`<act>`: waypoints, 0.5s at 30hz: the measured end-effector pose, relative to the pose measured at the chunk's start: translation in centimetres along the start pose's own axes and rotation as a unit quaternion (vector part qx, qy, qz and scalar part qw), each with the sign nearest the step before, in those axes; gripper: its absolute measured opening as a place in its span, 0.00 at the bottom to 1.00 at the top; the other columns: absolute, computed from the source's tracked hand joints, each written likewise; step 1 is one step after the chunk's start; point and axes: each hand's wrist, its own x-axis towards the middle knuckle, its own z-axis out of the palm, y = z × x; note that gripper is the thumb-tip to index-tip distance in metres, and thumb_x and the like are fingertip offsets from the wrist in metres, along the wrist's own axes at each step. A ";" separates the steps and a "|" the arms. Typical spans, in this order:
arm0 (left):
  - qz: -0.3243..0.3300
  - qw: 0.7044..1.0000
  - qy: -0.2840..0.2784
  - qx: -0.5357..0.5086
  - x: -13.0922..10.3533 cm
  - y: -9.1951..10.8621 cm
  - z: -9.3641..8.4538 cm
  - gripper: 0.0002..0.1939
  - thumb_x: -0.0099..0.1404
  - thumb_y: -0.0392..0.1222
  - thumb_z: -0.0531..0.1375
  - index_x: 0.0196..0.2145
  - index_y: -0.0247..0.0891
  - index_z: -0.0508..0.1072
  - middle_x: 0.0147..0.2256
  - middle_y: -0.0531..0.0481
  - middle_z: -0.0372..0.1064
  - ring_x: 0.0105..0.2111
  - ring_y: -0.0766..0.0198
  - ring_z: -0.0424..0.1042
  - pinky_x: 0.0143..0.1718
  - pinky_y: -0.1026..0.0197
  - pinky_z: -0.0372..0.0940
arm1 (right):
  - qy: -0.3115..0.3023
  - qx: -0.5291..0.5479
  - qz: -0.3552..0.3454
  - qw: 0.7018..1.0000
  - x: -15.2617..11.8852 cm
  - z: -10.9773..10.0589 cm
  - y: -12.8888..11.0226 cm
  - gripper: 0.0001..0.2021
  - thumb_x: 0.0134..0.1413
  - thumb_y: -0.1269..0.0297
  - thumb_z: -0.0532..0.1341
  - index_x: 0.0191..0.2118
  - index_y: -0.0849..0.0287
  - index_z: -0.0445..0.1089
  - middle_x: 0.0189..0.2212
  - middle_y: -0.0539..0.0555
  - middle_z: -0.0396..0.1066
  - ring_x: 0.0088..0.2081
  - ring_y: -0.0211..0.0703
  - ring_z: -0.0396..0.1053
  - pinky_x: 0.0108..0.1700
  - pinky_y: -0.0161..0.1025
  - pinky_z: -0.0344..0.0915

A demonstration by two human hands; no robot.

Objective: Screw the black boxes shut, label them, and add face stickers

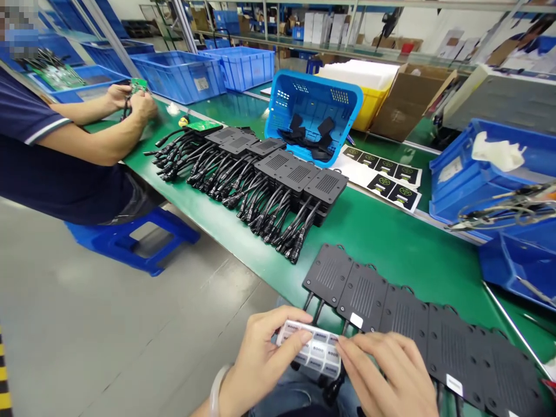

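Note:
My left hand [264,353], with a pale band at the wrist, grips the left end of a sheet of small silver labels [317,349] printed with numbers. The fingertips of my right hand [384,370] pinch the sheet's right edge. Beyond my hands, a row of flat black boxes [362,292] with cables lies along the table's near edge. One white label [357,320] sticks near the lower edge of a box, and another [454,384] is on a box farther right.
Stacked black boxes [284,168] with cables cover the green table [382,223] further left. Behind them stand a tilted blue basket [313,87] and sheets of black stickers [384,168]. A co-worker's hands [141,107] hold a green board. Blue bins [499,168] stand right.

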 end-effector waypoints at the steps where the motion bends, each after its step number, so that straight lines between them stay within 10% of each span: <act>1: -0.009 1.000 0.002 0.007 0.0 -0.2 -0.1 0.05 0.67 0.39 0.62 0.41 0.40 0.77 0.28 0.55 0.74 0.23 0.68 0.69 0.26 0.67 0.62 | -0.003 0.010 -0.003 1.000 0.2 0.0 -0.1 0.07 0.57 0.75 0.62 0.41 0.60 0.71 0.31 0.53 0.77 0.32 0.41 0.74 0.37 0.42 0.64; 8: 0.037 0.993 -0.057 0.098 1.0 -0.5 -1.2 0.17 0.74 0.35 0.50 0.56 0.43 0.69 0.46 0.47 0.75 0.42 0.62 0.75 0.44 0.60 0.70 | -0.050 0.232 0.248 0.939 2.3 2.1 1.3 0.09 0.61 0.65 0.60 0.29 0.55 0.69 0.29 0.50 0.72 0.32 0.40 0.71 0.34 0.37 0.67; 15: 0.086 0.929 -0.114 0.342 1.2 -2.2 0.4 0.38 0.58 0.19 0.45 0.65 0.40 0.56 0.62 0.35 0.57 0.50 0.52 0.73 0.45 0.49 0.74 | -0.041 0.220 0.399 0.890 2.9 6.3 4.0 0.13 0.57 0.52 0.60 0.28 0.53 0.74 0.41 0.57 0.72 0.48 0.55 0.68 0.54 0.58 0.59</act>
